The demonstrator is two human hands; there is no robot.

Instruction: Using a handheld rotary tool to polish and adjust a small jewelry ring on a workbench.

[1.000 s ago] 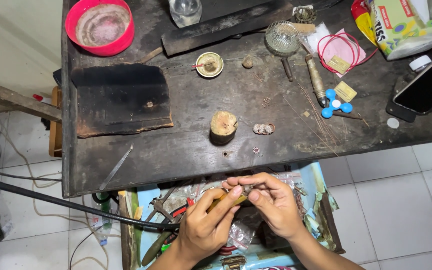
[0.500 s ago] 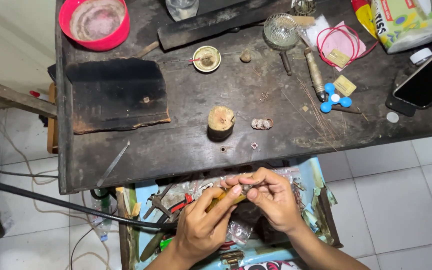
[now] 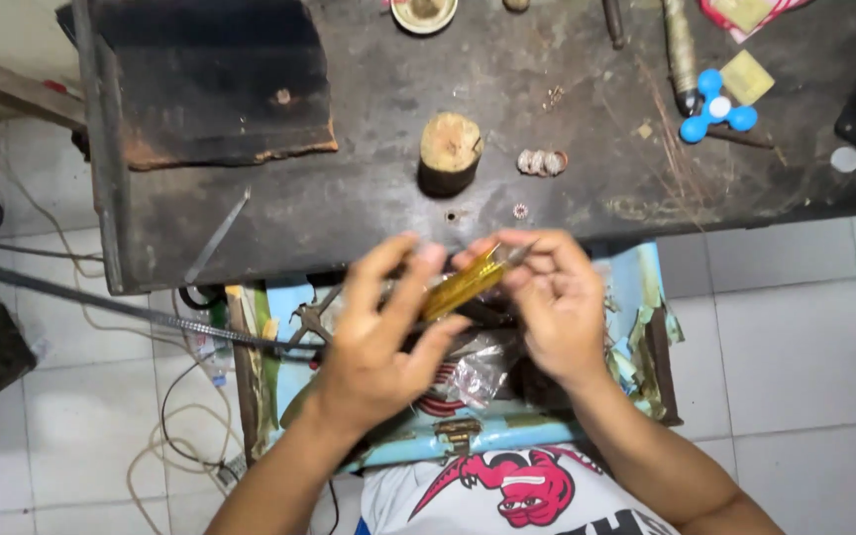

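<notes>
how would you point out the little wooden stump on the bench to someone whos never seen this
Start at the dark, worn workbench and find its front edge, just beyond the left hand and right hand. The wooden stump stands upright near the middle of that edge. It is a short round block with a pale cut top, far bulkier than the small metal rings lying to its right.

A translucent amber-yellow tool handle (image 3: 463, 284) sits at the frame's centre. Behind it lies a dark, rust-stained workbench top (image 3: 369, 188), with a black charred slab (image 3: 215, 84) edged in orange-brown at upper left. A bright blue three-lobed spinner (image 3: 715, 111) with a white centre shows upper right. The white shirt (image 3: 507, 495) at the bottom carries a red print.
</notes>
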